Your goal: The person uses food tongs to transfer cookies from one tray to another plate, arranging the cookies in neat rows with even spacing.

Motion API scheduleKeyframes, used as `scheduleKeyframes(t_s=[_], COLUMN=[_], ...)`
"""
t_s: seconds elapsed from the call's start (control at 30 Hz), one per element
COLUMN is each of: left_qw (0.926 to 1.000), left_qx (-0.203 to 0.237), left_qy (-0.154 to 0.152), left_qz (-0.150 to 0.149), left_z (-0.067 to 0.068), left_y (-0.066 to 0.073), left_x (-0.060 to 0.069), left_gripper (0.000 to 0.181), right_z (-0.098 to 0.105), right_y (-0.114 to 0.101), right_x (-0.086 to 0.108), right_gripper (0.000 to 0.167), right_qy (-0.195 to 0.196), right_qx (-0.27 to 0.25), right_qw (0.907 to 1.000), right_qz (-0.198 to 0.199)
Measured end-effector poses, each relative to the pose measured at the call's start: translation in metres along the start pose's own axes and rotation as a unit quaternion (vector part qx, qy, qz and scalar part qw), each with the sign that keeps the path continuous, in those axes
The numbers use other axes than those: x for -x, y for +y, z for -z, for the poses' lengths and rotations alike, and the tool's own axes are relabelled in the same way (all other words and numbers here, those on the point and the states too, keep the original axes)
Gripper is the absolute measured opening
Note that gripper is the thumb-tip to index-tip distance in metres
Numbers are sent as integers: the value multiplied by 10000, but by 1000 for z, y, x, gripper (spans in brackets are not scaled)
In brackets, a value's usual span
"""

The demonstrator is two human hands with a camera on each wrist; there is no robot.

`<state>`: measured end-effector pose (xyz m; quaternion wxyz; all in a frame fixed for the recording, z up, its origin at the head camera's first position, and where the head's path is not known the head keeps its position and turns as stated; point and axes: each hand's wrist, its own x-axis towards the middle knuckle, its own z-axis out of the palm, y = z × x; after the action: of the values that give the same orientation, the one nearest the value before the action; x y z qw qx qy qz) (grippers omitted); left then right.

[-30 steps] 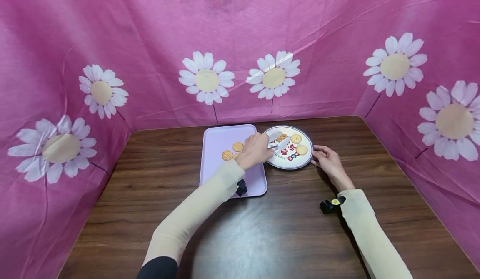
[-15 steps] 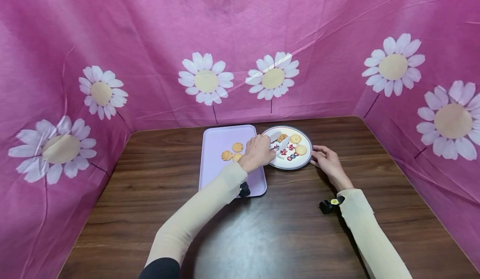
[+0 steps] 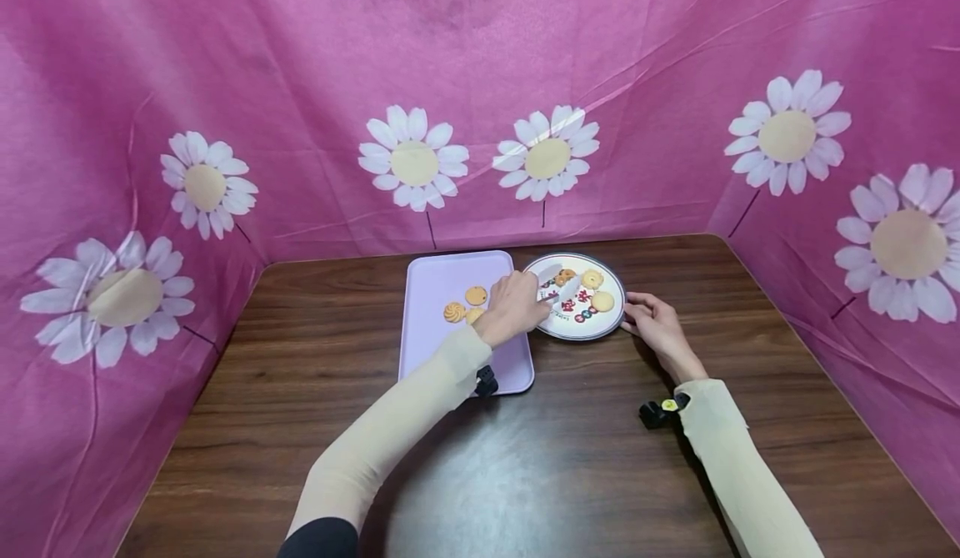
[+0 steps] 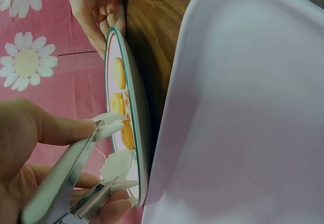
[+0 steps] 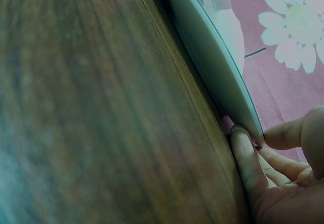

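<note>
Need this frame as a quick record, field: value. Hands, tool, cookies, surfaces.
left grip: holds tongs
tong tips: apart, at the plate; whether they touch a cookie is unclear
right grip: pinches plate rim, on the side away from the tray
plate cookies: brown one, ring-patterned one, plain round one
tray cookies visible: swirl, speckled, pale, partly hidden
surface: brown wood-grain table
backdrop: pink daisy cloth
</note>
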<state>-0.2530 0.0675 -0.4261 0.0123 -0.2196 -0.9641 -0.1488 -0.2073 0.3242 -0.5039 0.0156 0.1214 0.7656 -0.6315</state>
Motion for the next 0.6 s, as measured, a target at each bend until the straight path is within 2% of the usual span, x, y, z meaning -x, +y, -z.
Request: scheduleKeyframes(t_s=[0.33, 0.47, 0.6], left_qw=[9993, 9980, 9961], left_qx=[210, 387, 513], left_qy=[310, 490, 715], left_qz=[37, 49, 45], left_z=[13, 20, 27], left_y=[-12, -23, -39], left_x=[11, 16, 23], left_gripper=[29, 29, 29], right_z=[0, 0, 0], right_y=[0, 1, 3], right_x=[-2, -3, -3], right_gripper=[51, 50, 50], right_qy=[-38, -21, -18], right_qx=[-32, 13, 27], right_qw=[10000, 10000, 10000], right_qz=[67, 47, -10])
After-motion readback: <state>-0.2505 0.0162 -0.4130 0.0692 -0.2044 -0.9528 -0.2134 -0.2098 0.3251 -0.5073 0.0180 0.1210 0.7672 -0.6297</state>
